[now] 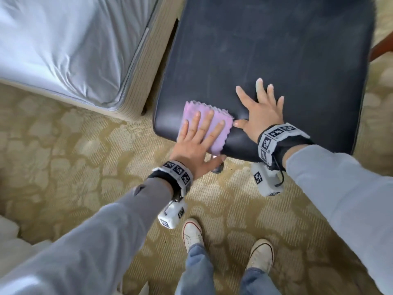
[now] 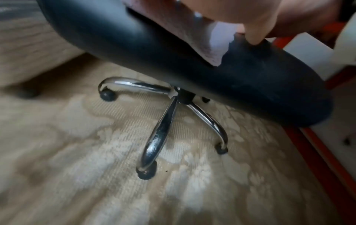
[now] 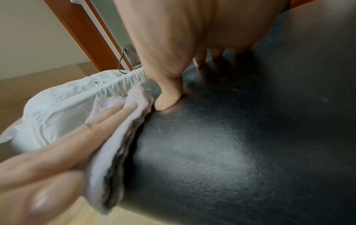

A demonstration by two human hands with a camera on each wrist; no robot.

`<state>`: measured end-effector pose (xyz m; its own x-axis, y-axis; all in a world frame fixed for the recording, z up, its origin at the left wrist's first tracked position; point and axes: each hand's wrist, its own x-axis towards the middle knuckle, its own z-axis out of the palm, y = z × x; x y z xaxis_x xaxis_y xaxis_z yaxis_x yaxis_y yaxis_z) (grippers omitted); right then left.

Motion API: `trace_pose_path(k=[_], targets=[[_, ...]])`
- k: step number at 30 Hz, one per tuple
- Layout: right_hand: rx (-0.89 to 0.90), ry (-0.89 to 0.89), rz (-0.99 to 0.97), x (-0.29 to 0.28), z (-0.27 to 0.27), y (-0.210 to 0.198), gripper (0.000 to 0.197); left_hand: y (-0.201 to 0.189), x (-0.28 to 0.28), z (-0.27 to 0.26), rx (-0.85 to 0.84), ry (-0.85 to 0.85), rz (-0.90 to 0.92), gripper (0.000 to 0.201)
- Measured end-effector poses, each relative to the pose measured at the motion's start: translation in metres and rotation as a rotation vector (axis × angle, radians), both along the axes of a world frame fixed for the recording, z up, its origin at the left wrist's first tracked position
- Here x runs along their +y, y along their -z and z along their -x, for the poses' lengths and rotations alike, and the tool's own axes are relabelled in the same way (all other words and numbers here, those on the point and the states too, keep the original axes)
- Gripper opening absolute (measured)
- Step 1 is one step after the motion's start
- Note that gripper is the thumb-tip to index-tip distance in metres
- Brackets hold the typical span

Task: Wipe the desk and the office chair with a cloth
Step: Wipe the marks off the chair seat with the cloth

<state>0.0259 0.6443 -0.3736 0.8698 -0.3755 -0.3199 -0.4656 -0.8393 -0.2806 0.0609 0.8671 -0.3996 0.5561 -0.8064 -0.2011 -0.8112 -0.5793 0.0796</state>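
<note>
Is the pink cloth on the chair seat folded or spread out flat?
Folded: the cloth shows stacked layers along its edge under the left hand on the chair seat.

Count: 1 cloth (image 1: 209,126), 1 chair seat (image 1: 276,60), 2 hands, 2 wrist bands, 2 shoes, 1 bed (image 1: 63,45), 3 chair casters visible.

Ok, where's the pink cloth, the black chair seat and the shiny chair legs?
Pink zigzag-edged cloth (image 1: 214,124): head view, bare part beside the fingers.
Black leather chair seat (image 1: 276,50): head view, middle of the top.
Shiny chrome chair legs (image 2: 158,137): left wrist view, nearest leg.
</note>
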Motion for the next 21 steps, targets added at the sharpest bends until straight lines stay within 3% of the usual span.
trace_pose_path(k=[7, 14, 21], targets=[[0.06, -0.018, 0.013, 0.001, -0.001, -0.004, 0.086, -0.01, 0.004, -0.04, 0.027, 0.147, -0.084, 0.07], [0.09, 0.033, -0.015, 0.018, -0.007, -0.006, 0.09, -0.02, 0.002, -0.07, 0.12, 0.163, -0.131, 0.061], [0.175, 0.049, -0.061, 0.019, -0.014, -0.015, 0.097, -0.043, -0.11, -0.136, 0.177, 0.01, -0.213, 0.065]])
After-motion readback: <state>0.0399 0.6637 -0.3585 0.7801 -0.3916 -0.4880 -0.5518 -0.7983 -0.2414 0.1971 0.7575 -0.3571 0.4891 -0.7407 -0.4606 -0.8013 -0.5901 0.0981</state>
